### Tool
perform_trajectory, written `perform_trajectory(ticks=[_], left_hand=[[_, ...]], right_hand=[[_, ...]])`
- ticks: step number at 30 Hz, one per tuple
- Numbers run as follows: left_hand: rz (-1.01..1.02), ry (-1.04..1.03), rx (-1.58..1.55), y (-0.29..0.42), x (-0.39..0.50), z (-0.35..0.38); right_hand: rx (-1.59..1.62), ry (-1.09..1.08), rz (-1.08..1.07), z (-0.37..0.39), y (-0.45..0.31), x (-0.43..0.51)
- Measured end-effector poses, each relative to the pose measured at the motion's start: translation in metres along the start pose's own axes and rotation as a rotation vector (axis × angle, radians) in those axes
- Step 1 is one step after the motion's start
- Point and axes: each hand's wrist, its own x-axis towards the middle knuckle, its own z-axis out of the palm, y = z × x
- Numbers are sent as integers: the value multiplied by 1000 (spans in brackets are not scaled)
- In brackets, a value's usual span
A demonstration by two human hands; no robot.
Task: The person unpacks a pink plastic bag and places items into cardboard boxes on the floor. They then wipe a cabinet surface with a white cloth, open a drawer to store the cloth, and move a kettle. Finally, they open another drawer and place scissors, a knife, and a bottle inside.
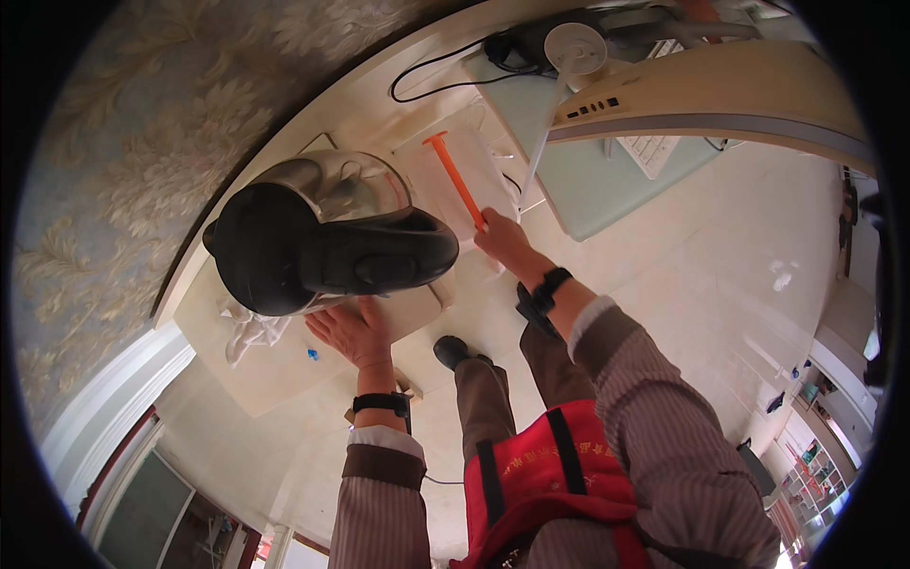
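Observation:
My right hand (pixel 502 240) grips the lower end of an orange plastic stick (pixel 455 171), which has a short crossbar at its far end. The stick passes above a whitish, translucent sheet or bag (pixel 466 160). Close to my head stands a large kettle (pixel 348 185) with a black lid and a thick black handle (pixel 387 249). My left hand (pixel 355 334) lies back up beside the kettle, fingers extended and slightly apart. Its fingertips are partly hidden by the kettle, and nothing shows in its grasp. A crumpled white cloth (pixel 256 334) lies to its left.
A small blue scrap (pixel 313 354) lies near my left hand. A green-grey mat (pixel 590 192) carries a white keyboard (pixel 650 153), beneath a beige monitor-like casing (pixel 704 92). A black cable (pixel 434 92) loops near a white rod with a round disc (pixel 576 48). Patterned wallpaper (pixel 156 128) borders the left.

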Motion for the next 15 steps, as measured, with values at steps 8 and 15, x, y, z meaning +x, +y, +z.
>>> perform_trajectory(ticks=[8, 15], left_hand=[[18, -13, -2, -1, -2, -1], [3, 11, -88, 2, -2, -2]], right_hand=[[52, -137, 53, -19, 43, -72], [213, -248, 100, -15, 92, -112]])
